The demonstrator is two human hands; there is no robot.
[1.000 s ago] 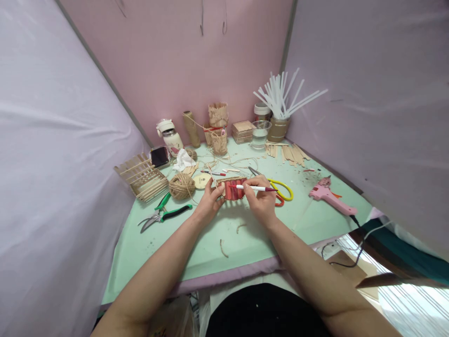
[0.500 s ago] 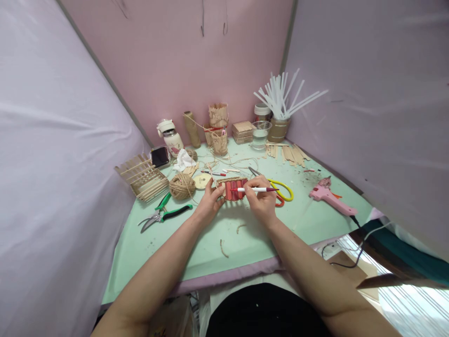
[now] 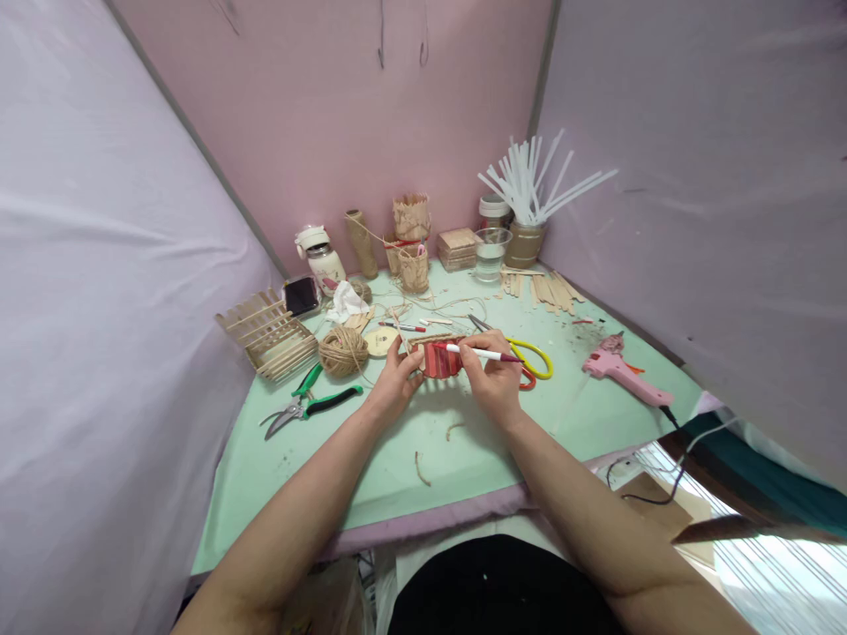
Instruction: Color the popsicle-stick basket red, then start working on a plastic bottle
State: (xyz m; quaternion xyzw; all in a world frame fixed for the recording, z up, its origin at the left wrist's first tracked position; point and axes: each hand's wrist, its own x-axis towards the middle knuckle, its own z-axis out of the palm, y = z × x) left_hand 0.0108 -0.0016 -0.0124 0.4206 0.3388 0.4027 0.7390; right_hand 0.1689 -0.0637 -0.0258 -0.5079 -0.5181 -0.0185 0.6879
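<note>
My left hand point(image 3: 399, 375) grips the left end of a small craft-stick piece point(image 3: 440, 362), its slats coloured in reds and pinks, with twine along its upper edge. Between the fingers of my right hand point(image 3: 493, 375) is a white marker pen point(image 3: 484, 354) with a dark red end; its tip meets the upper part of the coloured slats. Scissors with yellow and red handles point(image 3: 543, 360) lie partly hidden behind my right hand. A ball of twine point(image 3: 342, 350) and a round wooden disc point(image 3: 382, 342) are left of my left hand.
Green-handled pruning shears point(image 3: 308, 404) and a stick-built basket point(image 3: 271, 339) lie at left. A pink glue gun point(image 3: 622, 370) rests at right, its cord over the edge. Behind stand a bottle point(image 3: 324, 260), a water cup point(image 3: 490, 256) and a jar of white sticks point(image 3: 528, 240).
The marker's tip has shifted upward on the coloured slats, and its rear end has tilted slightly lower. My left hand keeps its hold in about the same place.
</note>
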